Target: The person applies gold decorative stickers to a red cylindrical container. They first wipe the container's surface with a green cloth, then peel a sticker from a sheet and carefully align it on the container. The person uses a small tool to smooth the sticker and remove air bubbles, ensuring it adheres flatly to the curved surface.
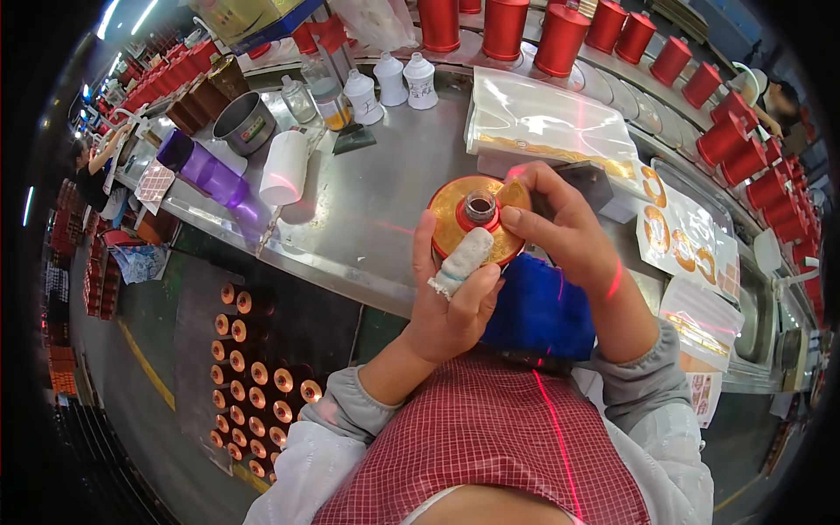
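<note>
My left hand (459,302) holds a red bottle (479,206) from the near left side, its open neck facing up at me. A broad gold ring covers the bottle's shoulder around the neck. One finger of that hand is wrapped in white cloth (464,261) and lies over the gold. On the bottle's right side, my right hand (560,227) pinches a curved gold decal (514,194) against the shoulder. How much of the decal is stuck down I cannot tell. Just below the bottle, a blue object (542,306) rests at the edge of the metal table.
Gold C-shaped decals lie on white sheets (678,236) at right, beside a plastic-covered stack (556,122). Several white bottles (388,80), a metal pot (246,122) and a purple flask (206,171) stand at left. Red bottles (560,42) line the conveyor behind. Copper-topped pieces (258,372) stand lower left.
</note>
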`<state>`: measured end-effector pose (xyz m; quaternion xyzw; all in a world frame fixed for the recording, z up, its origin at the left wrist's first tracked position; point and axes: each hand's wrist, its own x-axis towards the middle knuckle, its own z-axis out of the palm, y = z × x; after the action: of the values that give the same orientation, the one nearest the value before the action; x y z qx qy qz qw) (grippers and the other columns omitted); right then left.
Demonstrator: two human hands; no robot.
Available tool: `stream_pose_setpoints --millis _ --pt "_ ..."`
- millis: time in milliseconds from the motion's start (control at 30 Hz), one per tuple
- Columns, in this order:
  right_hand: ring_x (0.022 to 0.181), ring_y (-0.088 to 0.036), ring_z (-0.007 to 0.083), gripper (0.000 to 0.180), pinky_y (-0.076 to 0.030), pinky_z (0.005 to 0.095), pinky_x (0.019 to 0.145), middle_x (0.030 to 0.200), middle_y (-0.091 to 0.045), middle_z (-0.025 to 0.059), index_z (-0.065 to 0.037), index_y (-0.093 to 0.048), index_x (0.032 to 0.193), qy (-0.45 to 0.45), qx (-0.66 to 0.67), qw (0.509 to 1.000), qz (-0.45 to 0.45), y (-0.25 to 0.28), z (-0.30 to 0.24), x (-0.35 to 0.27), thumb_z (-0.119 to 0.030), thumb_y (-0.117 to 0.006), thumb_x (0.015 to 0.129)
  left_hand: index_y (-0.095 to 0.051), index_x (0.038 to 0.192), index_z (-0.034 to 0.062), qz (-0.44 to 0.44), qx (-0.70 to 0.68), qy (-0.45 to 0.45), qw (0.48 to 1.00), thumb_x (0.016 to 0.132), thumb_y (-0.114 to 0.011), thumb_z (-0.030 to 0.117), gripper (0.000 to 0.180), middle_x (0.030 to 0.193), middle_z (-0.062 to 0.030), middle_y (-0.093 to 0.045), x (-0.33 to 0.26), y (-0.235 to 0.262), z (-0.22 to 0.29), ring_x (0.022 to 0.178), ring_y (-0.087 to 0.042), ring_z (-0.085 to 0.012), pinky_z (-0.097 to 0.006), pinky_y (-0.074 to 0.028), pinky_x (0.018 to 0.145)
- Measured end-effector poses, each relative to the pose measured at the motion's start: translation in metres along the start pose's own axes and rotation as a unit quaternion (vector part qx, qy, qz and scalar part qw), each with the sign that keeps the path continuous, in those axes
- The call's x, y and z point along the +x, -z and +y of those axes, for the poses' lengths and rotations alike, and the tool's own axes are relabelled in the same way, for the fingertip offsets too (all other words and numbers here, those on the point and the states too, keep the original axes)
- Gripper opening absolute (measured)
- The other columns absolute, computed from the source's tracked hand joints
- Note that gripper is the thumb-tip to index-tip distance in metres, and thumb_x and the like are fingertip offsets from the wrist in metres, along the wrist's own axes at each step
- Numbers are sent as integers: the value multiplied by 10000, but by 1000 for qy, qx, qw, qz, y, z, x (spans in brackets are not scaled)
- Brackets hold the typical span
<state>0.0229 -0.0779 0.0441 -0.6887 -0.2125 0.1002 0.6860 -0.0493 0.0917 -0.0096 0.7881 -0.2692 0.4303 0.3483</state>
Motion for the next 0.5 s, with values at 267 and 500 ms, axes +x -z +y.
stream_pose_setpoints --millis 267,500 --pt "1039 -554 111 376 -445 259 927 1142 -583 40 -7 -527 1263 -110 71 990 -50 15 0 24 -215 -591 956 -408 1146 92 -34 31 -29 999 896 -664 152 363 1293 -224 -490 -1 1 -1 1295 -307 -591 -661 -260 1057" --pt "1086 -541 129 450 -438 290 949 1214 -575 62 -9 -450 1376 -10 97 995 -3 -14 11 -12 -308 -413 1043 -428 1290 82 -60 -27 -15 998 889 -664 212 483 1348 -228 -490 0 15 -34 1314 -308 -572 -654 -220 1086"
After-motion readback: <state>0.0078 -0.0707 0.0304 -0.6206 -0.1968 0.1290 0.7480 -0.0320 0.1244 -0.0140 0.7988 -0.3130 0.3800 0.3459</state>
